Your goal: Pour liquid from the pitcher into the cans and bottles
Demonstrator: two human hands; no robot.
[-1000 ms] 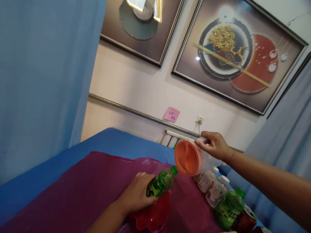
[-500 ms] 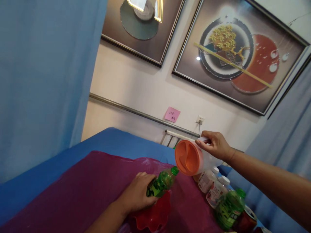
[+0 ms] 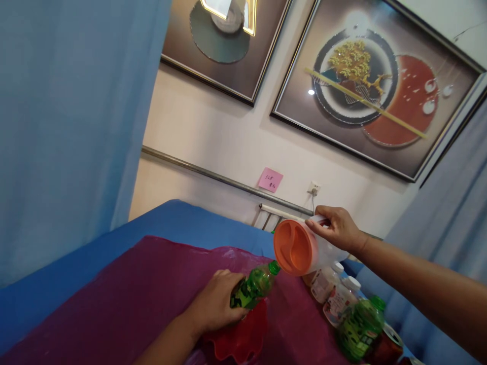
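My left hand [image 3: 220, 300] is wrapped round a green plastic bottle [image 3: 255, 287], tilted with its neck up to the right. Beneath that bottle lies a red wavy-edged bowl [image 3: 243, 339], partly hidden by my hand. In my right hand [image 3: 338, 229] is the handle of a translucent plastic pitcher [image 3: 330, 253], tipped on its side. Its orange lid [image 3: 295, 247] faces me, and the lid's lower edge is close to the green bottle's mouth. I cannot make out any liquid flowing between them.
Along the right edge stand small white-capped bottles [image 3: 338, 304], another green bottle [image 3: 362, 327] and an opened can [image 3: 386, 344]. A purple plastic sheet [image 3: 125, 294] covers part of the blue surface [image 3: 182, 218]. A blue curtain [image 3: 76, 101] hangs at left.
Both hands, the bottle and the pitcher hold nearly the same positions. The whole view has shifted very slightly.
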